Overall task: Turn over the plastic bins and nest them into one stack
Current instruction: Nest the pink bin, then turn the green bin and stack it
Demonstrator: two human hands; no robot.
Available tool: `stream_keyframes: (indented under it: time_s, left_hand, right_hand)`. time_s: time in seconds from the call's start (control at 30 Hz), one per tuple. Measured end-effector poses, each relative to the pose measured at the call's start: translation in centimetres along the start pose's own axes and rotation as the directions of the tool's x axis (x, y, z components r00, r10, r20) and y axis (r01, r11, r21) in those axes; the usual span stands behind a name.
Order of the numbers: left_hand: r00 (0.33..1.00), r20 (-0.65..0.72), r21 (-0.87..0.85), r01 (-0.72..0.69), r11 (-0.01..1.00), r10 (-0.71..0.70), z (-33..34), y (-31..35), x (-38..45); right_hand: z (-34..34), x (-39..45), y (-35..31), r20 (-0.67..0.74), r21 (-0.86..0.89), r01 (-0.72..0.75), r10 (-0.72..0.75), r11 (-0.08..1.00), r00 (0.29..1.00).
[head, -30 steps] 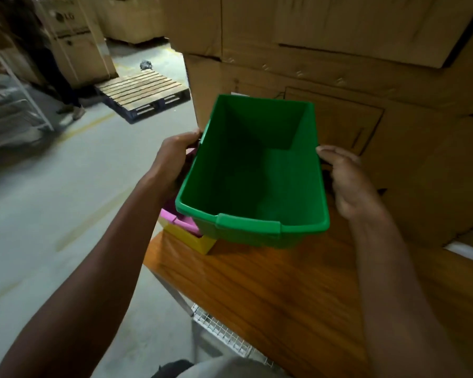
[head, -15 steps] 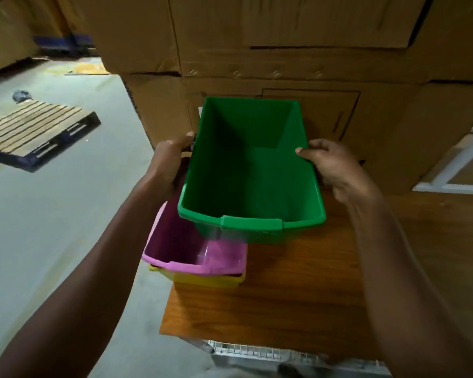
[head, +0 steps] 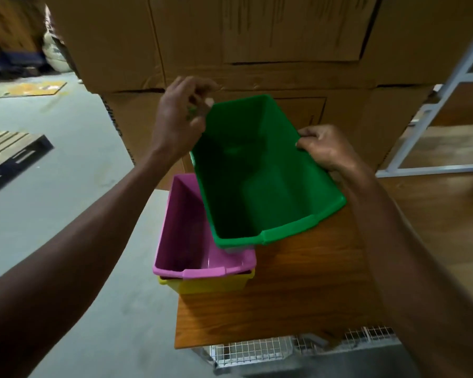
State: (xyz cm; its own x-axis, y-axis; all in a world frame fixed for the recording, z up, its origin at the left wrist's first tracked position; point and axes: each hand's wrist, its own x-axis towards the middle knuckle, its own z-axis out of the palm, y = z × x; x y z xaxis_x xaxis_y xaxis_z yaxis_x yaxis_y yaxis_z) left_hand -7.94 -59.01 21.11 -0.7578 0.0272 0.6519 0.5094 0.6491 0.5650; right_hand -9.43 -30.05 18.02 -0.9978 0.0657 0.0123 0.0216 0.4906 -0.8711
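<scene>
A: How many bins are counted?

B: Three: a green bin (head: 260, 175), a pink bin (head: 187, 236) and a yellow bin (head: 210, 285). The pink one is nested inside the yellow, at the 9 o'clock edge of the wooden tabletop (head: 298, 290).

A: Materials and shapes?

B: Smooth, glossy plastic throughout; rectangular tubs with tapered walls and rolled rims. Corrugated cardboard boxes (head: 257, 36) are stacked at 12 o'clock.

A: How is the green bin oriented?

B: Mouth up, tilted, its long axis run from 5 to 11 o'clock, partly overlapping the pink bin's 2 o'clock corner.

A: And the grips?

B: The rim at 3 o'clock is pinched by the right hand (head: 325, 148). The left hand (head: 178, 118) is raised beside the 10 o'clock corner, fingers loosely curled, nothing visibly held.
</scene>
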Motion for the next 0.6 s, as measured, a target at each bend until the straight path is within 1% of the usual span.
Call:
stream_keyframes:
  time_s: [0.03,0.07,0.13,0.17,0.23,0.27,0.33,0.43,0.47,0.53,0.6]
  left_hand:
    - [0.992,0.098,0.042,-0.087,0.995,0.082,0.1,1.4,1.0]
    - [0.967,0.223,0.101,-0.149,0.984,0.123,0.5,2.4,2.0]
    - [0.869,0.481,0.193,-0.23,0.954,0.112,1.9,4.1,3.4]
    - [0.811,0.577,0.21,-0.262,0.942,0.097,2.7,4.5,3.9]
    - [0.727,0.681,0.242,-0.334,0.911,0.086,4.2,4.8,4.4]
    - [0.705,0.704,0.272,-0.376,0.886,0.083,4.8,4.7,4.6]
    - [0.687,0.72,0.315,-0.449,0.836,0.098,5.4,5.2,4.7]
    - [0.704,0.693,0.346,-0.514,0.785,0.155,5.3,6.1,5.0]
    - [0.717,0.676,0.357,-0.523,0.774,0.172,5.1,6.1,5.1]
    - [0.74,0.653,0.378,-0.504,0.777,0.162,4.3,6.0,5.2]
    - [0.748,0.648,0.383,-0.48,0.789,0.141,3.6,6.0,5.1]
  right_hand:
    - [-0.2,0.0,-0.4,0.018,-0.022,0.014,-0.014,1.0,1.0]
    - [-0.4,-0.2,-0.9,0.041,-0.042,0.023,-0.021,0.999,0.999]
    - [-0.6,-0.5,-1.7,0.08,-0.077,0.053,-0.047,0.996,0.996]
    - [-0.7,-0.6,-2.0,0.093,-0.09,0.078,-0.07,0.993,0.993]
    - [-0.9,-0.8,-2.6,0.137,-0.114,0.132,-0.116,0.985,0.984]
    - [-1.2,-0.9,-2.9,0.159,-0.117,0.151,-0.132,0.982,0.978]
    - [-1.6,-1.0,-3.4,0.17,-0.118,0.176,-0.155,0.977,0.973]
    - [-2.3,-1.1,-4.3,0.195,-0.112,0.197,-0.173,0.974,0.965]
    - [-2.3,-1.2,-4.6,0.208,-0.118,0.203,-0.176,0.972,0.962]
    - [-2.2,-1.3,-5.1,0.199,-0.149,0.221,-0.189,0.964,0.962]
    - [-2.1,-1.5,-5.6,0.134,-0.245,0.277,-0.251,0.929,0.959]
